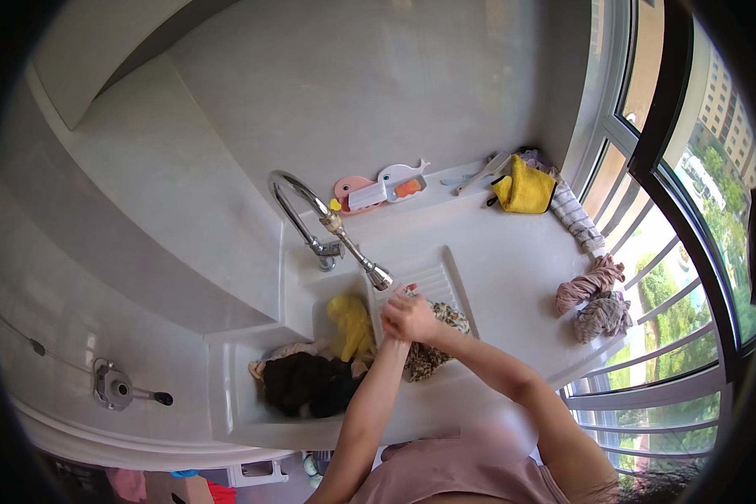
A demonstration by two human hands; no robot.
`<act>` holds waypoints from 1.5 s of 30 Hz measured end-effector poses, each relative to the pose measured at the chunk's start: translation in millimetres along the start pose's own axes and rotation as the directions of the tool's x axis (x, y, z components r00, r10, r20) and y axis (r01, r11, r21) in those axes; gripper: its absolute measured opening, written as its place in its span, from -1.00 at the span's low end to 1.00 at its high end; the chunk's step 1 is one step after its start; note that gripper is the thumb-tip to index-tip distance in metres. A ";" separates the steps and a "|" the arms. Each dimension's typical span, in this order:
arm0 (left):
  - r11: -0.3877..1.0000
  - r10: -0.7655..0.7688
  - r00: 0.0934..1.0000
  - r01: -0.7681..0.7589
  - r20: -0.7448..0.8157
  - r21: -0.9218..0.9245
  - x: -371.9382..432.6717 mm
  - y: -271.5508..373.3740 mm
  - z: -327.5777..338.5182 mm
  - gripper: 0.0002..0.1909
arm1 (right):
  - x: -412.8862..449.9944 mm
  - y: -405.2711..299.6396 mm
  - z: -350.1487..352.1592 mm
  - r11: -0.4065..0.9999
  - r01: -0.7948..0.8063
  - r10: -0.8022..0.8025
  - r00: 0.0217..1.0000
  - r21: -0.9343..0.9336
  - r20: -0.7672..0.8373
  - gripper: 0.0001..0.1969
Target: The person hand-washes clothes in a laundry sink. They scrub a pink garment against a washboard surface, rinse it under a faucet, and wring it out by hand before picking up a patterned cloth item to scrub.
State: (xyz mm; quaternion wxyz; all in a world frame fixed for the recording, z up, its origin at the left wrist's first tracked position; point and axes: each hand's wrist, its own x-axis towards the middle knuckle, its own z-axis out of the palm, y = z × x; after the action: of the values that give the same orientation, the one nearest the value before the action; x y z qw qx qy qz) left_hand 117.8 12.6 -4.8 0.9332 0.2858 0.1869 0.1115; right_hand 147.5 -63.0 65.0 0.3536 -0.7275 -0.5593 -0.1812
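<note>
My right hand (416,317) is closed over the ribbed washboard (438,280) of a white laundry sink, pressed against my left hand (393,322). Most of my left hand's fingers are hidden behind it. A wet, leaf-patterned cloth (429,360) lies bunched under the hands and wrists, and a bit of it shows past my right fingers. Just above the hands hangs the spray head (379,277) of a chrome faucet (299,183); no stream is plain. In the basin to the left are a yellow cloth (351,321) and a heap of dark clothes (305,384).
Whale-shaped soap dishes (359,192), one with an orange soap bar (408,188), stand on the back ledge beside a brush (484,173). A yellow towel (526,186), a striped rolled cloth (576,214) and twisted pink cloth (589,283) lie right, near the barred window (661,252).
</note>
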 end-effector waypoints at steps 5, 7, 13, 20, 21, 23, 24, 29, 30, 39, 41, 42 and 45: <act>0.972 -0.217 0.955 0.231 -0.202 0.047 -7.9 10.0 40.4 -0.48 | 0.9 45.4 -1.8 0.874 -0.481 0.481 0.841 0.064 -0.249 -0.77; 0.985 0.025 0.971 0.016 0.240 -0.170 5.9 4.6 -22.6 -0.44 | 7.5 -16.3 15.3 0.958 -0.249 0.262 0.961 0.140 -0.087 -0.78; 0.880 -0.467 0.882 0.471 -0.065 0.065 -7.6 21.8 2.7 -0.57 | 16.4 38.3 -10.1 0.825 -0.565 0.562 0.822 -0.006 -0.092 -0.66; 0.995 -0.101 0.982 0.102 0.162 0.003 -12.5 62.5 -14.5 -0.69 | -16.2 58.4 -46.5 0.913 -0.401 0.395 0.831 -0.069 0.392 -0.55; 0.997 -0.080 0.985 0.082 0.152 -0.004 -12.4 56.8 -5.6 -0.71 | -18.7 68.9 -43.8 0.869 -0.494 0.488 0.853 -0.015 0.182 -0.62; 0.990 -0.096 0.985 0.110 0.146 -0.086 2.4 36.9 0.6 -0.72 | -22.1 72.9 -21.7 0.828 -0.555 0.560 0.827 0.084 -0.057 -0.65; 0.991 -0.120 0.990 0.124 0.074 -0.053 10.7 33.2 -16.4 -0.68 | -9.9 43.2 -10.0 0.778 -0.612 0.614 0.788 0.141 0.030 -0.66; 0.971 0.062 0.926 0.031 0.372 -0.239 21.2 -0.2 -55.3 -0.59 | 7.6 -43.1 -4.7 0.938 -0.296 0.291 0.955 0.182 0.057 -0.72; 0.982 -0.043 0.976 0.081 0.214 -0.169 15.9 2.4 -26.2 -0.61 | 7.6 -27.5 -10.1 0.950 -0.275 0.268 0.961 0.149 0.069 -0.73; 0.928 0.140 0.844 0.071 0.517 -0.367 17.5 -0.1 -47.8 -0.68 | 17.0 -42.8 14.7 0.983 -0.163 0.168 0.985 0.088 -0.050 -0.77; 0.978 -0.011 0.972 0.060 0.236 -0.201 15.2 5.2 -16.8 -0.69 | 13.3 -4.9 19.0 0.947 -0.304 0.312 0.947 0.103 -0.074 -0.81; 0.980 -0.195 0.975 0.190 -0.110 -0.054 5.2 15.1 13.7 -0.68 | 13.2 19.4 11.3 0.862 -0.486 0.502 0.856 0.142 -0.123 -0.78; 0.971 -0.237 0.968 0.234 -0.084 -0.044 15.9 35.7 -5.8 -0.69 | 28.0 33.3 -25.2 0.817 -0.549 0.531 0.835 0.177 0.142 -0.49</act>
State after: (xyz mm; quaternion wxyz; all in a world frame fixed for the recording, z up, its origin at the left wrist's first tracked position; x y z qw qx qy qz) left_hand 126.2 49.4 6.7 0.9353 0.2407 0.2588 0.0157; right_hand 190.7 -66.0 90.3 0.4407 -0.8218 -0.3606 0.0181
